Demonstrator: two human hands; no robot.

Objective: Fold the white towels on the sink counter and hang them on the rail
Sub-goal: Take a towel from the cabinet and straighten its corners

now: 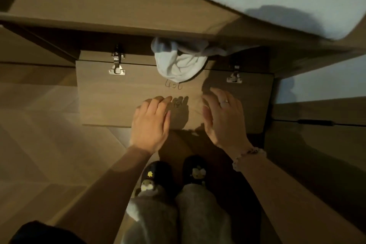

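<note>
Below, left hand (150, 123) and right hand (223, 117) hover empty, fingers relaxed, over an open cabinet door (111, 101). A crumpled white towel (178, 65) drapes its hinged edge.

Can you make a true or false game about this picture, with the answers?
1. Both hands hold the white towel. False: the left hand and right hand are open and apart from it.
2. The right hand wears a ring. True.
3. The white towel is neatly folded. False: it is bunched up, spilling over the cabinet door.
4. The cabinet door has metal hinges. True.
5. The person is barefoot. False: they wear slippers.
</note>
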